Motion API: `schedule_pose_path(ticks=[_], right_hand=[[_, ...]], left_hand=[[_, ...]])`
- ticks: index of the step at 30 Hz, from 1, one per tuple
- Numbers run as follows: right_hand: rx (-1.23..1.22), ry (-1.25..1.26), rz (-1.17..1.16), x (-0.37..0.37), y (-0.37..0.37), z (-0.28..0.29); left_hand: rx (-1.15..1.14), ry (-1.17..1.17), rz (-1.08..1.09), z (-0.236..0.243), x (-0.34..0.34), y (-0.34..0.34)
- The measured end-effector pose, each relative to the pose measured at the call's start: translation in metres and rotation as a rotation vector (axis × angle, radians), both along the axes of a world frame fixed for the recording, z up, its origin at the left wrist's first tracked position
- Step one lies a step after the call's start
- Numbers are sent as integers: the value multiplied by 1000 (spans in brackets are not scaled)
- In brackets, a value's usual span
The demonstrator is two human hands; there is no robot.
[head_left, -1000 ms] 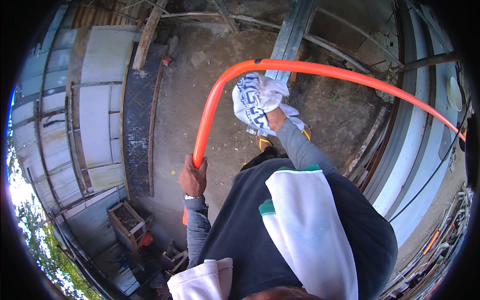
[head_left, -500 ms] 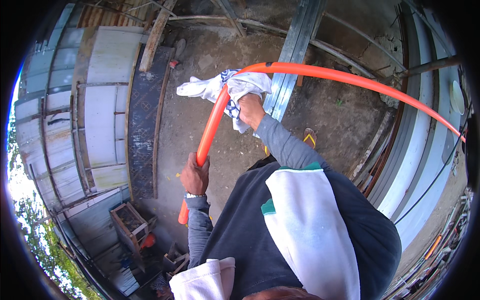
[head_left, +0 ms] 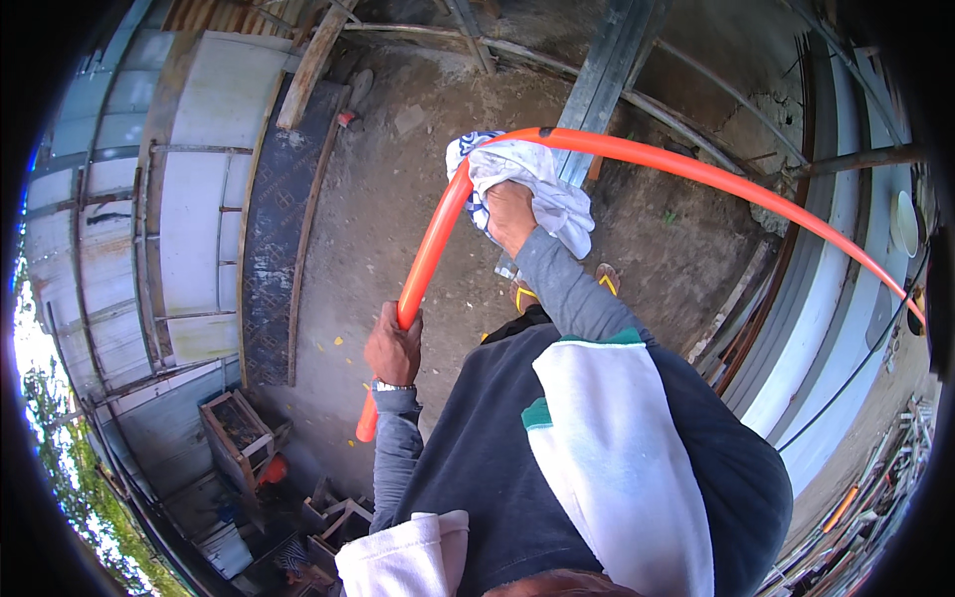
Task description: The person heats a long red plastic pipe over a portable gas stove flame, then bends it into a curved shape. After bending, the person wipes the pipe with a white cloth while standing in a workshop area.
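A bare dirt yard floor [head_left: 398, 229] lies below, walled by corrugated sheets. Nearest, the left hand [head_left: 393, 346] has its grip closed around a long orange plastic pipe [head_left: 428, 254] near its lower end. Farther up, at the bend, the right hand [head_left: 510, 214] presses a white patterned cloth [head_left: 537, 179] on the pipe; the long stretch arching away right seems not yet wiped.

The pipe [head_left: 637, 154] arcs from near the left hand [head_left: 394, 346] up and far, then away to the right. The left hand grips it near its lower left end. Farther along, the right hand [head_left: 509, 214] presses a cloth [head_left: 537, 184] around the pipe. A wooden crate [head_left: 236, 433] sits on the ground, near and left of the left hand.
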State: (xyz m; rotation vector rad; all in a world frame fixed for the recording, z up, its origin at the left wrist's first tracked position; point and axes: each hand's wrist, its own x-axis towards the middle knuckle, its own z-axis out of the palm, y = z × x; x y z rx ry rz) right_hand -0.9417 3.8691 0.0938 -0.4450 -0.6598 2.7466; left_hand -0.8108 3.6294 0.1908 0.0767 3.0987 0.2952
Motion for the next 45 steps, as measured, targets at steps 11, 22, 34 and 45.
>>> schedule_pose_path(ticks=[11, 22, 34, 45], right_hand=[[-152, 71, 81, -1, 2, -32], [-245, 132, 354, 12, 31, 0], [173, 58, 135, 2, 16, -30], [38, -52, 62, -6, 12, -2]], left_hand=[[45, 79, 9, -2, 8, 11], [52, 88, 6, -3, 15, 6], [91, 101, 32, -3, 18, 8], [52, 107, 41, -7, 18, 10]])
